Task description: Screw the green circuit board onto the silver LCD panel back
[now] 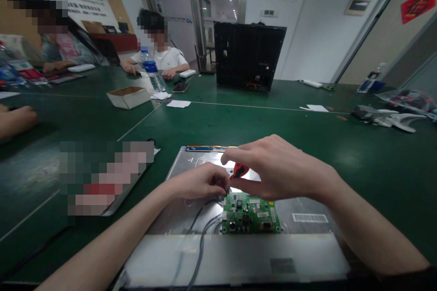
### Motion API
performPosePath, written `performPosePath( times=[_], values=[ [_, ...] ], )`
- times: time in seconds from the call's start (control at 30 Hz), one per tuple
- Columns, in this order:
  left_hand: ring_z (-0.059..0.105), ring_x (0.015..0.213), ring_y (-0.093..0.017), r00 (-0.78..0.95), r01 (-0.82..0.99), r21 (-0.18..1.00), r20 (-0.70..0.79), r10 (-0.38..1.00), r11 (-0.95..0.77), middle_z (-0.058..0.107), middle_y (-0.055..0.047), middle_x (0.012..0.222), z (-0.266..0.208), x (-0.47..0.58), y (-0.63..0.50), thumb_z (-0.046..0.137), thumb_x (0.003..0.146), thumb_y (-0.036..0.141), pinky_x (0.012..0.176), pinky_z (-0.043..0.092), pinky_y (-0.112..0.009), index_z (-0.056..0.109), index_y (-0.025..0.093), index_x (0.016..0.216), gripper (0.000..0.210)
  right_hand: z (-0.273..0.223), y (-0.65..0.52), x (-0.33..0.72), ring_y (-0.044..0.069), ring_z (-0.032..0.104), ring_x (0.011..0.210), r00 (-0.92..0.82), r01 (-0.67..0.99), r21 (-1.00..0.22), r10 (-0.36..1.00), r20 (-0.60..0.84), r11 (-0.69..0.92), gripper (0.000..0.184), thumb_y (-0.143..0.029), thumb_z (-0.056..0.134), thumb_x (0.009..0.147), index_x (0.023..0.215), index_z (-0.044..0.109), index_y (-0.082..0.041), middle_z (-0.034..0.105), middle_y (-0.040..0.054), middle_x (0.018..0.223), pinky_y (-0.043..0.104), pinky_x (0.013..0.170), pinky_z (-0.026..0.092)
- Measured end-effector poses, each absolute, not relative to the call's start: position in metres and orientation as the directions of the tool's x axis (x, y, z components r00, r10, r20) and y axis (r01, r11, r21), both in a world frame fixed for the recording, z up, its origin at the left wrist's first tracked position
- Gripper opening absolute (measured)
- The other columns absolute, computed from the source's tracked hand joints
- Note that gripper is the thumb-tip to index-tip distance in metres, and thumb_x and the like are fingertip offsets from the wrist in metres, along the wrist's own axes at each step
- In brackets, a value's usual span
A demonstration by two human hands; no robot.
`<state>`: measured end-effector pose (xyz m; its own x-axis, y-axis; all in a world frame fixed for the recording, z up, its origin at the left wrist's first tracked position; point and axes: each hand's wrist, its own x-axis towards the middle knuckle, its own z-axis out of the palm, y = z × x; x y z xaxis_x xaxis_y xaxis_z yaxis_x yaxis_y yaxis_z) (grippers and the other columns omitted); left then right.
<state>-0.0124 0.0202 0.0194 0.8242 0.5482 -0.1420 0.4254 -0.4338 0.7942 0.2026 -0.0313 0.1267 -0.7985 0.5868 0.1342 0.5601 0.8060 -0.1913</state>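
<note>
A flat metal-backed display panel (309, 202) lies in front of me, with a green circuit board (251, 213) on its middle. My right hand (283, 168) arches over the board's far edge, closed round the red-and-black handle of a screwdriver (241, 171). The tool points left, toward my left fingertips; its tip is hidden. My left hand (205, 179) is low at the board's far left corner, fingers curled and pressed together. What they pinch, if anything, cannot be made out. Grey cables (201, 245) run from the board's left side toward me.
On the green table (341, 154) are a white open box (128, 97), a water bottle (150, 70), a phone (180, 87) and an upright black monitor housing (249, 57). A pixelated flat object (112, 182) lies left. Grey-white parts (385, 117) lie right. Two people sit opposite; another person's hand (18, 120) rests left.
</note>
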Motion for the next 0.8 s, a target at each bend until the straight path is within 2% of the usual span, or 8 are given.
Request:
performPosePath(
  times=[0.07,0.17,0.47,0.63,0.8],
  values=[
    [0.053,0.066,-0.015,0.832,0.43,0.78,-0.146,0.536,-0.455,0.059,0.002,0.07,0.0205,-0.0124,0.0214,0.062,0.078,0.022,0.059,0.037,-0.024,0.063,0.016,0.077,0.006,0.1252,-0.031,0.2013,0.013,0.057,0.067,-0.788,0.579,-0.157,0.599,0.147,0.8,0.011,-0.031,0.062,0.093,0.096,0.06,-0.021,0.07,-0.0001,0.082,0.026,0.056,0.025],
    [0.052,0.065,-0.015,0.84,0.417,0.786,-0.141,0.524,-0.456,0.057,0.003,0.068,0.0221,-0.0122,0.0215,0.061,0.078,0.023,0.06,0.037,-0.024,0.061,0.017,0.076,0.006,0.1235,-0.0297,0.1996,0.012,0.055,0.062,-0.776,0.597,-0.121,0.609,0.165,0.793,0.01,-0.032,0.063,0.093,0.095,0.063,-0.022,0.07,-0.0012,0.076,0.027,0.055,0.022],
    [0.055,0.069,-0.016,0.824,0.427,0.808,-0.162,0.544,-0.406,0.065,0.0,0.078,0.017,-0.0134,0.0202,0.064,0.083,0.027,0.064,0.043,-0.026,0.065,0.017,0.083,0.01,0.1285,-0.0271,0.2004,0.013,0.055,0.065,-0.766,0.608,-0.168,0.629,0.13,0.776,0.008,-0.026,0.058,0.094,0.098,0.062,-0.02,0.07,0.0011,0.081,0.026,0.056,0.025],
    [0.056,0.07,-0.016,0.83,0.417,0.809,-0.154,0.535,-0.414,0.066,-0.001,0.08,0.0183,-0.0131,0.0195,0.063,0.083,0.025,0.067,0.045,-0.028,0.068,0.017,0.085,0.009,0.1282,-0.0287,0.202,0.015,0.058,0.073,-0.781,0.579,-0.194,0.607,0.147,0.792,0.026,-0.019,0.057,0.089,0.115,0.056,-0.018,0.071,0.004,0.094,0.026,0.057,0.027],
    [0.055,0.068,-0.016,0.842,0.397,0.808,-0.133,0.522,-0.435,0.063,0.0,0.075,0.0172,-0.0126,0.0219,0.063,0.083,0.027,0.064,0.043,-0.027,0.066,0.016,0.08,0.011,0.1269,-0.0293,0.2015,0.014,0.057,0.069,-0.774,0.594,-0.175,0.617,0.142,0.785,0.019,-0.026,0.059,0.091,0.109,0.056,-0.019,0.071,0.0023,0.088,0.026,0.056,0.026]
  ],
)
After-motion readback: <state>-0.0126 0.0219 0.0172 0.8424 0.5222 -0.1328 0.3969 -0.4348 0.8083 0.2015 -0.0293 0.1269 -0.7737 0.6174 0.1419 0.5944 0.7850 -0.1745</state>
